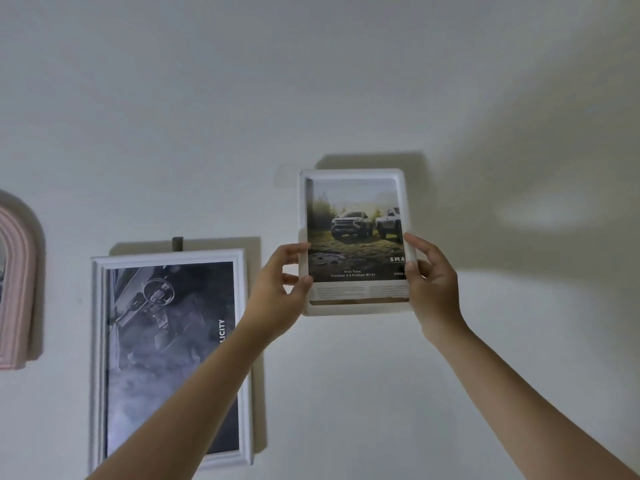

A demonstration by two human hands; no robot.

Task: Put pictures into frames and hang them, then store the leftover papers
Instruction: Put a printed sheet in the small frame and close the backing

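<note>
**White frame going up against the wall**

White plastic is what the small frame (353,174) appears to be made of, and in the head view two hands are holding it upright against a pale wall (346,64). Inside it is sitting a picture of two off-road vehicles (356,230) on muddy ground, with lines of small print below. The left hand (277,289) is gripping the frame's left edge, thumb curled over the front and fingers wrapping behind. The right hand (433,285) is clasping the right edge the same way, its thumb lying across the front border. Whether the frame is touching the wall cannot be told; its shadow is falling just above and to the right.

Lower left, a larger white frame (100,341) is hanging from a small dark hook (177,243), showing a grey car-interior print (166,341); the left forearm is crossing in front of it. At the far left edge, a pink arched frame (17,289) is showing partly.
</note>
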